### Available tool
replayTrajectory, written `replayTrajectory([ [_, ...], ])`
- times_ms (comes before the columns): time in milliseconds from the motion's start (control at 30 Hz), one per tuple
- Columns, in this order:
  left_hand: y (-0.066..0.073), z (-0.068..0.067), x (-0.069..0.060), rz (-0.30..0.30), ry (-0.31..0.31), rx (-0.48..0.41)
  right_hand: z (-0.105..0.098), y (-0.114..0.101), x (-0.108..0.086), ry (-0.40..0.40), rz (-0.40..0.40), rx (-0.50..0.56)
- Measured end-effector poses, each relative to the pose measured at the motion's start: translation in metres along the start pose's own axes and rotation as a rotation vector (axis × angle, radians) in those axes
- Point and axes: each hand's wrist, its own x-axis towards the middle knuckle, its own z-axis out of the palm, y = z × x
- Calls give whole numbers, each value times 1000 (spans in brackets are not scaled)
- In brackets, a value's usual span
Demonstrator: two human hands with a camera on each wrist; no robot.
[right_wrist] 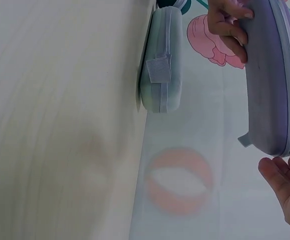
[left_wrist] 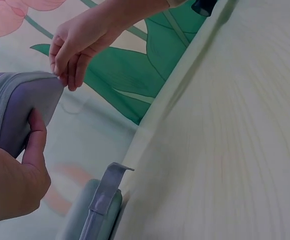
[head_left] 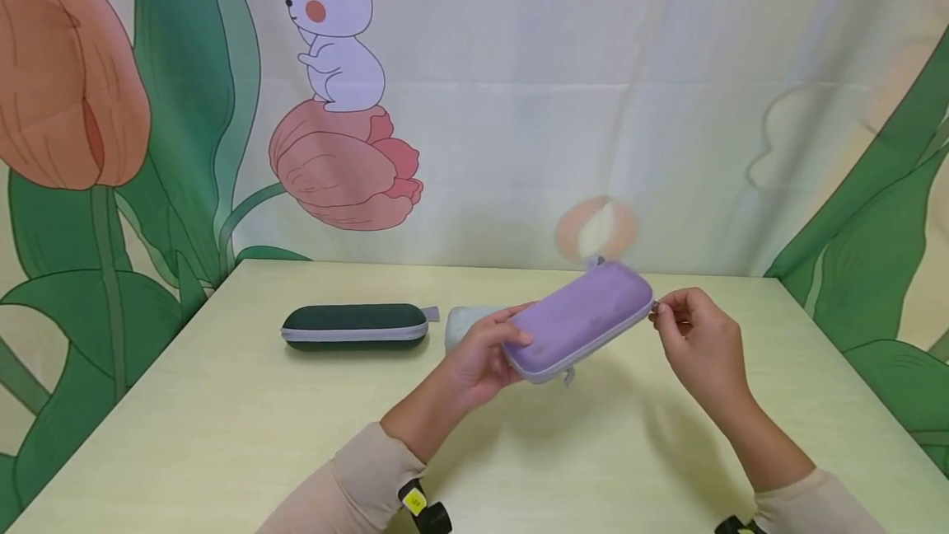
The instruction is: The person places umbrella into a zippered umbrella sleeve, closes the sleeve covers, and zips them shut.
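A purple zip case (head_left: 582, 316) with a pale grey zip is held tilted above the table, its right end higher. My left hand (head_left: 482, 357) grips its left end, thumb on the top face. At the right end, my right hand (head_left: 700, 344) pinches the zip pull (head_left: 655, 306), which the fingertips mostly hide. The zip looks closed along the visible side. Small fabric tabs stick out from the case's long sides. In the left wrist view, the left thumb (left_wrist: 36, 140) presses on the case's side.
A dark green zip case (head_left: 356, 320) with a pale zip lies on the table (head_left: 222, 435) to the left. Behind my left hand is a pale blue-green case (right_wrist: 159, 92), partly hidden in the head view. A printed cloth (head_left: 504, 122) hangs behind the table's far edge.
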Motion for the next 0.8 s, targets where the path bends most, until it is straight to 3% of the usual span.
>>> replayTrajectory([
  [200,5,-7,-1,-15,-50,70,-5,3,-2,-57,17,24],
  [367,9,-15,-1,-21,-57,86,-8,7,-2,-143,84,160],
  [533,12,-18,1,-16,69,46,-10,8,-3,-167,157,259],
  [700,13,-17,3,48,240,-54,-8,5,-7,-164,175,345],
  [800,13,-15,5,85,305,-93,-6,2,-9,-154,165,382],
])
